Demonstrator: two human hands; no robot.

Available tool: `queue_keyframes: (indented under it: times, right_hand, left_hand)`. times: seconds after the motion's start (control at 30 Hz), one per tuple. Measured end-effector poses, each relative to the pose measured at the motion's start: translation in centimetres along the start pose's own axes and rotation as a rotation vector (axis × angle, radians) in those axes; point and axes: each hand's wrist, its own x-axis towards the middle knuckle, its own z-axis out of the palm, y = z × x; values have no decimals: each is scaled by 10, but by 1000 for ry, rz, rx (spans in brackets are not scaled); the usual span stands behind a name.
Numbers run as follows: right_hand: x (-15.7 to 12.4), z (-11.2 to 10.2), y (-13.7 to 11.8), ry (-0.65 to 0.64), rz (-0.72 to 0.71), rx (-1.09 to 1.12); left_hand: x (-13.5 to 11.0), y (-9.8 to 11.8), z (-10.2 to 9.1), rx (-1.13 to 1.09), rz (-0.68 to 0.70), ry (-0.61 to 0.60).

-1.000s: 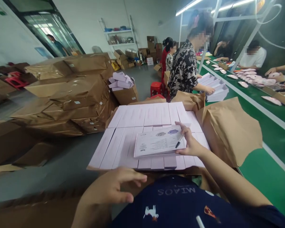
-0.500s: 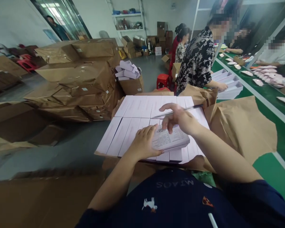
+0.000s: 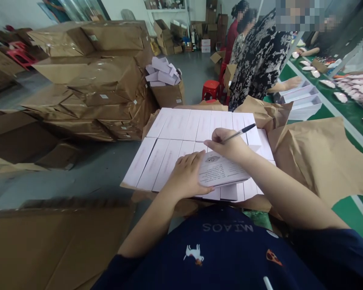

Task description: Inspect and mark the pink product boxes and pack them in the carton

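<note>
My left hand [image 3: 186, 175] grips the left edge of a printed white booklet [image 3: 220, 171], with the thumb running under it. The booklet lies tilted on a stack of pale lilac flat boxes [image 3: 175, 125]. My right hand [image 3: 226, 145] is just above the booklet, shut around a slim pen [image 3: 240, 133] whose dark end points to the far right. The booklet hides the boxes beneath it.
Brown kraft paper [image 3: 317, 161] wraps the stack's right side. Large wrapped parcels [image 3: 90, 92] are piled at left. Beyond the stack, a co-worker's hand [image 3: 292, 83] rests near white trays [image 3: 302, 100] beside a green conveyor table [image 3: 351, 117] holding pale pink items.
My left hand has moved from the near edge of the stack onto the booklet, which now sits lifted and tilted. My right hand has shifted left with the pen, and the view has tipped downward.
</note>
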Motion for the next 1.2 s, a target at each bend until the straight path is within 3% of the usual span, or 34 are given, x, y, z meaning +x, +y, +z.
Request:
queue_keyframes:
  times: [0.27,0.6,0.7,0.8,0.93,1.0,1.1,1.2]
  right_hand:
    - [4,0,-4,-74,104,-142]
    - [7,3,-9,-129,95,-249]
    - [7,3,-7,-115,102,-208]
    - [7,2,-5,-22,116,-30]
    - [1,-8,-1,201,-64,142]
    - [-9,-22,7,245,-214,80]
    - [-34,-46,37,121,-363,-51]
    - [-60,-55,78,-73,-424,24]
  left_hand:
    - [0,-1,0,14,23,9]
    - [-2,0,-2,31,25,7]
    - [-2,-1,-1,35,34,9]
    - [0,1,-1,36,25,-1]
    - [-3,-1,-2,7,35,15]
    - [-12,-11,-3,-36,94,118]
    - [-33,-36,-1,-127,206,283]
    - [-48,-61,8,-231,198,166]
